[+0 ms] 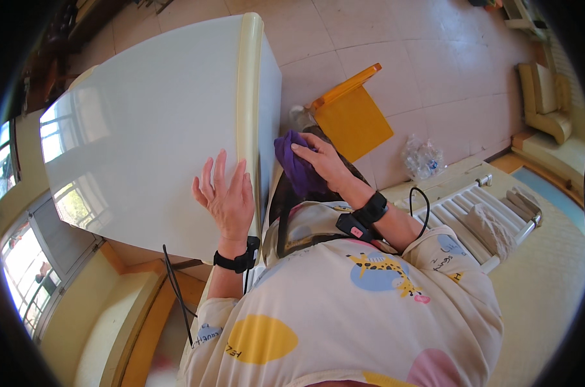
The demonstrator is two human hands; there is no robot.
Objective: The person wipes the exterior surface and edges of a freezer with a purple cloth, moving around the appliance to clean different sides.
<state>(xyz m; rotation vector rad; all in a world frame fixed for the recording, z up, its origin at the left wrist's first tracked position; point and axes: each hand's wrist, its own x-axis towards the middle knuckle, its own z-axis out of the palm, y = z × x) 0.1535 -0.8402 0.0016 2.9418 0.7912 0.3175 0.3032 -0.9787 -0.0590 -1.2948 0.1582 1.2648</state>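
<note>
A large white box-shaped appliance [147,130] stands before me, its glossy surface reflecting windows. Cream trim [248,87] runs along its near right edge. My left hand [227,196] is spread over that surface close to the trim, holding nothing; whether it touches, I cannot tell. In my right hand [321,157] is a crumpled purple cloth [297,167], pinched between thumb and fingers. The cloth hangs just to the right of the appliance's side, above my lap. Each wrist carries a black strap with a small device.
Beyond my right hand, an orange-yellow chair or stool [354,121] stands on the tiled floor [447,63]. A clear plastic bag [422,157] lies near it. At right, a white slatted rack [459,217] with a beige cloth [491,232] rests on a pale surface [539,285]. Black cables [173,285] hang at left.
</note>
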